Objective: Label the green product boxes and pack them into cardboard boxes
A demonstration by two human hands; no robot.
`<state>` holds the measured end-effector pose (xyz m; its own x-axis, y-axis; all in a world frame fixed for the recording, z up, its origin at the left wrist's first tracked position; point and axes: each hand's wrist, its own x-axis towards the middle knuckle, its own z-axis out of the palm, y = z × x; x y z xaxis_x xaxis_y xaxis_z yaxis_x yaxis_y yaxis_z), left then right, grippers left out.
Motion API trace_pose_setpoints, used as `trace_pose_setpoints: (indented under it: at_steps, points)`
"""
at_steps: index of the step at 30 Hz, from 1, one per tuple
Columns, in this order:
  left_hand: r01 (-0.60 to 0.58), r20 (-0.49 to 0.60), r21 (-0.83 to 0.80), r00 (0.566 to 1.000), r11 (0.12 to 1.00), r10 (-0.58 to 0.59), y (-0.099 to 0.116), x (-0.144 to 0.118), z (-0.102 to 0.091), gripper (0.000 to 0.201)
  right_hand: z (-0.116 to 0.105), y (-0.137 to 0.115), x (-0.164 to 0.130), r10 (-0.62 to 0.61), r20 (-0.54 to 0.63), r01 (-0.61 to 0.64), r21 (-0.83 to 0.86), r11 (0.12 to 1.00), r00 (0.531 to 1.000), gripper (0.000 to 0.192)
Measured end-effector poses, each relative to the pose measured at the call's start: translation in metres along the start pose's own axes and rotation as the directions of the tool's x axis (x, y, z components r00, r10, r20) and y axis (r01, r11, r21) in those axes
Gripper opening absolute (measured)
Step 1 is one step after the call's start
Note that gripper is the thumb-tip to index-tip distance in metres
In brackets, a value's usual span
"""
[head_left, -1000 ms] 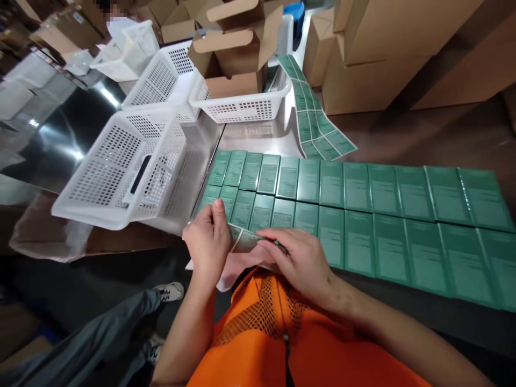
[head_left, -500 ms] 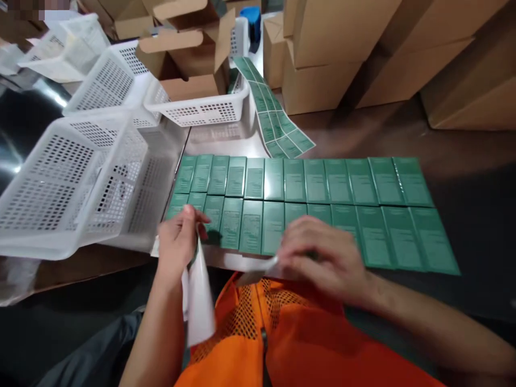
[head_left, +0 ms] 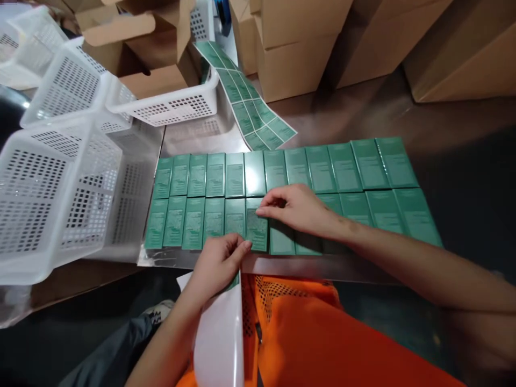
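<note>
My left hand (head_left: 220, 263) is closed on a curled label sheet (head_left: 221, 336), whose white backing hangs down in front of the orange vest. A little green print shows just below the fingers. My right hand (head_left: 296, 209) pinches the upper right edge of a printed green label (head_left: 257, 231), which lies over a green box in the near row. The left fingertips are close to that label's lower left corner. Green boxes (head_left: 253, 172) lie side by side in two rows on the table, and my right forearm crosses over part of the near row.
Another green label sheet (head_left: 258, 115) slopes from a white basket (head_left: 177, 107) onto the table. An open carton (head_left: 157, 75) sits in that basket. More white baskets (head_left: 32, 199) stand at left. Stacked cardboard boxes (head_left: 298, 64) line the back.
My right hand has moved from the table's front edge, where it held a pale strip, onto the near row. My left hand has shifted right with the label sheet. The view has shifted too.
</note>
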<state>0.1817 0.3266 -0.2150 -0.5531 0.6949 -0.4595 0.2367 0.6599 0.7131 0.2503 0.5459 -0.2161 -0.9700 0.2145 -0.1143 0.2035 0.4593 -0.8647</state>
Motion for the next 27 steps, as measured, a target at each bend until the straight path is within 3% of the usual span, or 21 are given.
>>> trace_pose_setpoints:
  at_steps: [4, 9, 19, 23, 27]
  points:
    - [0.084, 0.015, 0.058, 0.996, 0.995, -0.085, -0.003, 0.001, 0.010, 0.043, 0.008, 0.007, 0.004, -0.021, 0.008, 0.022, -0.188, 0.982, 1.000, 0.014]
    - [0.130, 0.043, 0.073, 0.990, 0.989, -0.133, -0.003, 0.004, 0.014, 0.042, 0.013, 0.010, 0.005, -0.005, 0.046, 0.019, -0.301, 0.953, 0.999, 0.015]
    - [0.169, 0.060, 0.130, 0.982, 0.977, -0.178, 0.009, 0.008, 0.010, 0.039, 0.016, 0.012, 0.004, -0.014, 0.047, 0.029, -0.342, 0.939, 0.999, 0.016]
    - [0.193, 0.050, 0.242, 0.976, 0.951, -0.211, 0.019, 0.012, 0.010, 0.037, 0.020, 0.014, 0.002, -0.030, 0.020, 0.035, -0.351, 0.936, 0.999, 0.015]
    - [0.163, 0.062, 0.399, 0.977, 0.902, -0.204, 0.022, 0.011, 0.011, 0.039, 0.023, 0.018, 0.003, -0.041, -0.140, -0.005, -0.314, 0.949, 0.989, 0.053]
